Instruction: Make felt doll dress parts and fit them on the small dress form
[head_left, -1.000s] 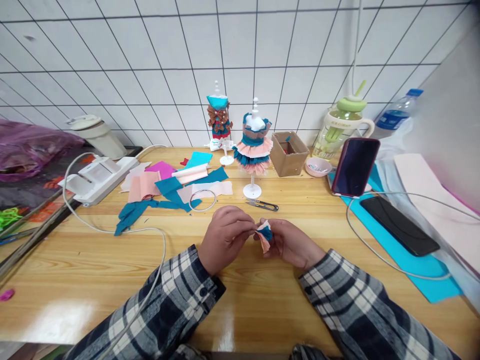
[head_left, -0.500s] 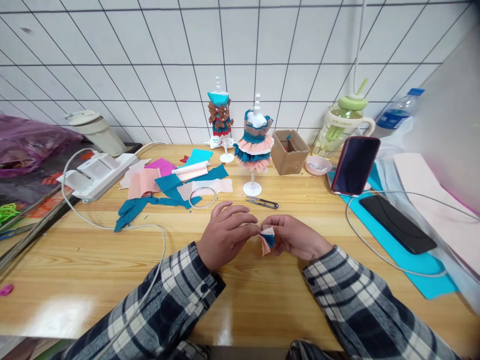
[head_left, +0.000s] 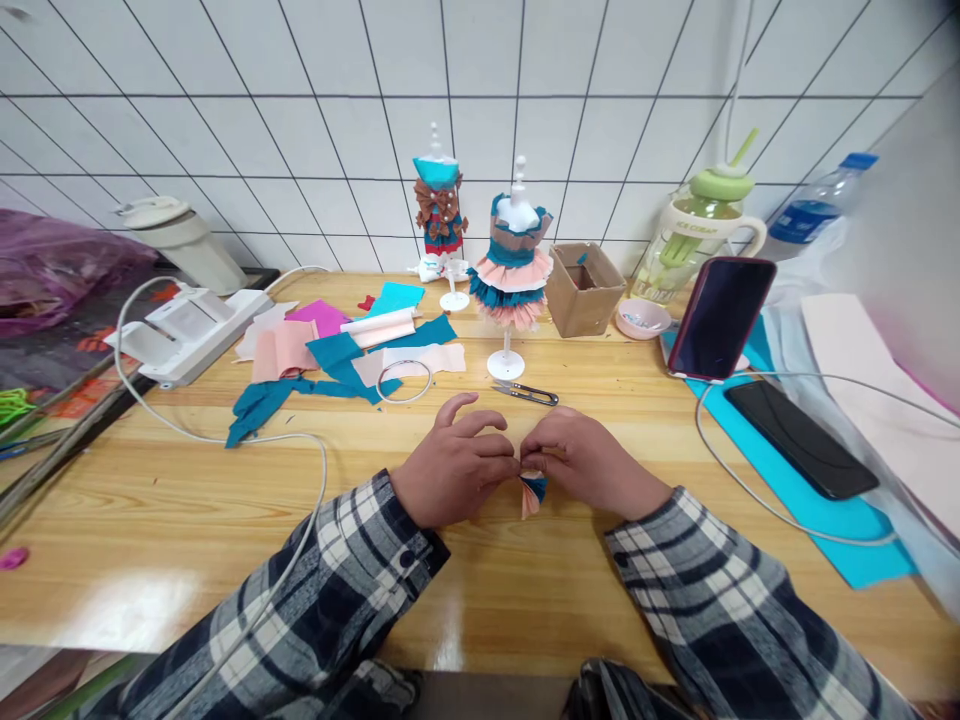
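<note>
Between my two hands is a small pleated fan of crepe paper (head_left: pixel 532 492), pink and teal with a pale edge. My left hand (head_left: pixel 459 462) pinches its gathered end between thumb and forefinger, the other fingers loosely raised. From the other side my right hand (head_left: pixel 589 462) closes its thumb and fingers on the same end, covering part of the fan. Thread snips (head_left: pixel 526 392) lie just beyond my hands. Behind them stands a mini dress form (head_left: pixel 517 270) in a ruffled teal, pink and brown paper dress. A second dress form (head_left: pixel 439 215) with brown bows is farther back.
Crepe paper scraps (head_left: pixel 330 355) and a metal ring (head_left: pixel 405 382) lie at left centre, near a power strip (head_left: pixel 191 335) with a trailing cable. A cardboard box (head_left: pixel 586 290), pink dish (head_left: pixel 643 318), propped phone (head_left: pixel 721 318), flat phone (head_left: pixel 801 440) and drink jug (head_left: pixel 694 235) stand rightward.
My right hand has turned over the fan, its fingers now closing at the gathered end and hiding more of the paper. My left hand keeps its pinch. The view has tilted slightly down.
</note>
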